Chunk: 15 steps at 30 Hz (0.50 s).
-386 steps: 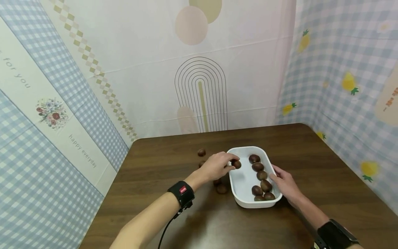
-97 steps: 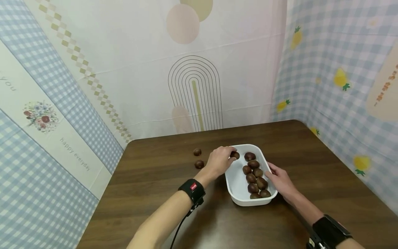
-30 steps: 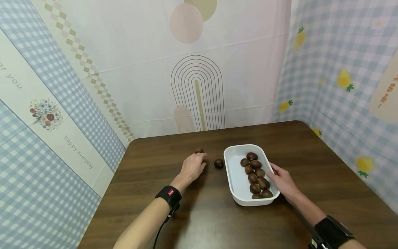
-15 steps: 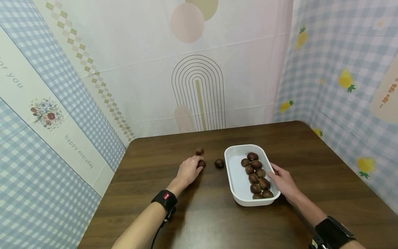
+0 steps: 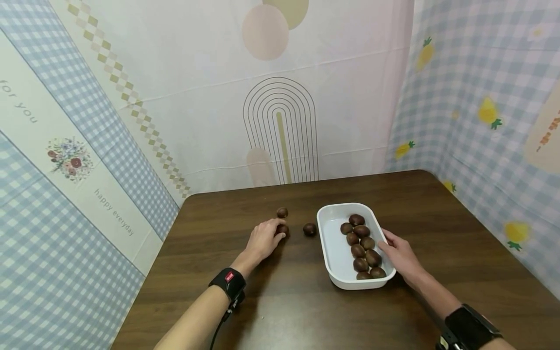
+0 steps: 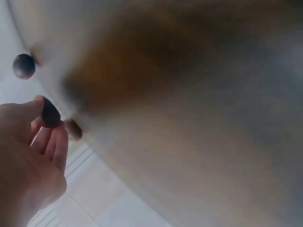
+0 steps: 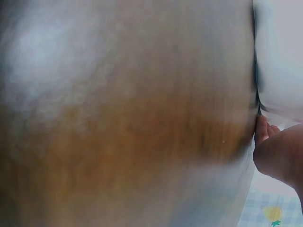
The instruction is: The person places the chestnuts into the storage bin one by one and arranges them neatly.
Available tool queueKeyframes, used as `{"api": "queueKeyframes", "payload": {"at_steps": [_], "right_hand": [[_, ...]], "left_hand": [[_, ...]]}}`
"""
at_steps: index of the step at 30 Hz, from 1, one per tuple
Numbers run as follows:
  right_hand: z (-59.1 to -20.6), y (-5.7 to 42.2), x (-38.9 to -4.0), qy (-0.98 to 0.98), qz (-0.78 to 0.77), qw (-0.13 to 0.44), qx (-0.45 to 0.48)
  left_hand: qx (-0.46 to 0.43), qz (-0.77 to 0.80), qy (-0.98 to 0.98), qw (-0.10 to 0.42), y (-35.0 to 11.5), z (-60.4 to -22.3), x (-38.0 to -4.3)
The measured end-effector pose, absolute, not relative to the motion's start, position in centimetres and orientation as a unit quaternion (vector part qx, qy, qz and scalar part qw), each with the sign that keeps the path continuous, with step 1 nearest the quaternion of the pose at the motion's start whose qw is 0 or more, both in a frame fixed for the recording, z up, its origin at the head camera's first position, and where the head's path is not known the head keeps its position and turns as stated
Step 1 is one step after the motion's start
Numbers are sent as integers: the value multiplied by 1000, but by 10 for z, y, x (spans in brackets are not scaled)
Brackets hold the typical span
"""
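In the head view my left hand [image 5: 262, 241] is low over the table's middle, its thumb and fingers pinching a brown chestnut [image 5: 283, 230]. The left wrist view shows this chestnut [image 6: 49, 113] between thumb and fingertips. Just behind it lies a second chestnut [image 5: 282, 212], and a third chestnut [image 5: 309, 229] sits to the right, close beside the white box [image 5: 323, 243]. Inside the box, several chestnuts [image 5: 361, 231] form rough rows along the right side. My right hand [image 5: 401, 257] grips the box's right wall, thumb at the rim; its other fingers are partly hidden.
The dark wooden table [image 5: 210, 301] has its back edge against a printed curtain [image 5: 350, 97]. A checked cloth [image 5: 472, 160] hangs on the right, another on the left. A black cable [image 5: 215, 335] runs from the left wrist band [image 5: 228, 284].
Since the oldest frame, more chestnuts lie in the box and fewer on the table. My left hand went from the box back to the table chestnuts and pinches one. The right hand stays put.
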State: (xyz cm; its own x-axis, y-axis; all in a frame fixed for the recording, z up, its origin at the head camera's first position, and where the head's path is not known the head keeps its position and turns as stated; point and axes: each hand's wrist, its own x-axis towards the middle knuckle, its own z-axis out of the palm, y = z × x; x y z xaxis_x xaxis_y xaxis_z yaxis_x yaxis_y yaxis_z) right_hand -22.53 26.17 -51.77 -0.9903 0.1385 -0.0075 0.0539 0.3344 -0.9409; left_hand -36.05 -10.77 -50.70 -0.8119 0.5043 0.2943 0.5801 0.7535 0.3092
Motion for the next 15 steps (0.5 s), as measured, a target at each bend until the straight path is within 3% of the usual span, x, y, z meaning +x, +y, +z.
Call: {"api": "queueKeyframes", "payload": {"at_steps": [15], "right_hand": [[-518,263,-227,-818,572,25,-59]], "left_hand": [[-337,-238,-904,113,-68,-463,-357]]}}
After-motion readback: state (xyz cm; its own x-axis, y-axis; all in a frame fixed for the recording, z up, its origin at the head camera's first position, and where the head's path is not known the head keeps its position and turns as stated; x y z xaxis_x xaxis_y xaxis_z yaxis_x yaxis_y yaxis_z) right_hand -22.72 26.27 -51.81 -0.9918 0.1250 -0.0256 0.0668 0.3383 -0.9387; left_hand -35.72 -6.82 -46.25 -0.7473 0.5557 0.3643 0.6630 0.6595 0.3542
